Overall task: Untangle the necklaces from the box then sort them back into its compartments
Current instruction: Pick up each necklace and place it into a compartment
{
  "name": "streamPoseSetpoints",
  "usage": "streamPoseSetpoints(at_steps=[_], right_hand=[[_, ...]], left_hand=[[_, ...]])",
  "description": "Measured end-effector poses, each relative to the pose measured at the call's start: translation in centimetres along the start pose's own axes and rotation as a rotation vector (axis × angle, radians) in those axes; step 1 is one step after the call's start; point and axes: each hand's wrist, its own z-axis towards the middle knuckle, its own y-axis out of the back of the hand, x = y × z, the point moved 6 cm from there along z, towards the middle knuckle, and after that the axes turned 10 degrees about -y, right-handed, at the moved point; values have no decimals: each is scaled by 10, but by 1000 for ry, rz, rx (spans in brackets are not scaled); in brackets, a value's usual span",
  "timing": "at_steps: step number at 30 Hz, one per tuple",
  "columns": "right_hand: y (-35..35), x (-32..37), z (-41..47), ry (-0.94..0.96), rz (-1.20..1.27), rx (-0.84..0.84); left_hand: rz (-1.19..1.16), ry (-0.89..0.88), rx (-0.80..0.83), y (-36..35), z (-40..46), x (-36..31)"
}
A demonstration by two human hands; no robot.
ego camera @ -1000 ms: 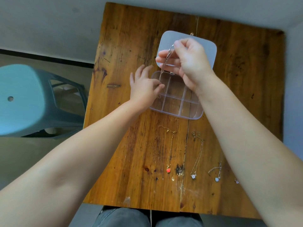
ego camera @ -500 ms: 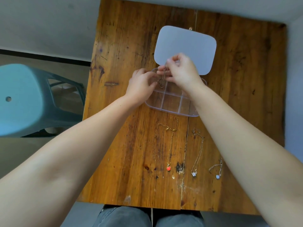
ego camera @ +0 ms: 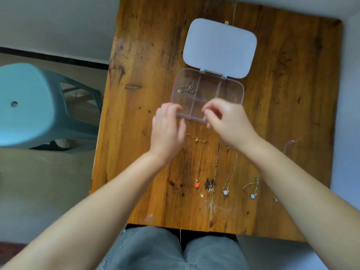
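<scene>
The clear compartment box lies on the wooden table with its white lid folded open behind it. One bunched necklace rests in the far left compartment. My left hand lies over the box's near left corner, fingers together, holding nothing. My right hand hovers at the near rim with loosely curled fingers, also empty. Laid out nearer me are a gold necklace with a red pendant, a silver necklace and a short chain.
Another thin chain lies near the table's right edge, beyond my right forearm. A teal plastic stool stands on the floor to the left. A wall borders the table's far and right sides. My knees sit under the near edge.
The necklace my right hand held above the box now lies in the far left compartment. Both hands have let go and drawn back to the box's near rim.
</scene>
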Motion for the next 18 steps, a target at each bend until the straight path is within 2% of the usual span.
streamPoseSetpoints(at_steps=[2,4,8,12,16,18], right_hand=[[-28,-24,-30,-5,-174,84],[-48,-49,-43,-55,-271,108],[-63,-65,-38,10,-355,30],[-69,-66,-30,66,-401,-11],[-69,-63,-32,139,-468,23],[-63,-60,-35,98,-344,51]], left_hand=[[-58,89,79,-16,-44,-13],[-82,179,238,-37,-86,-20],[149,146,390,-63,-139,-24],[287,90,417,-76,-149,-30],[245,61,392,-77,-147,-35],[176,35,379,-72,-142,-37]])
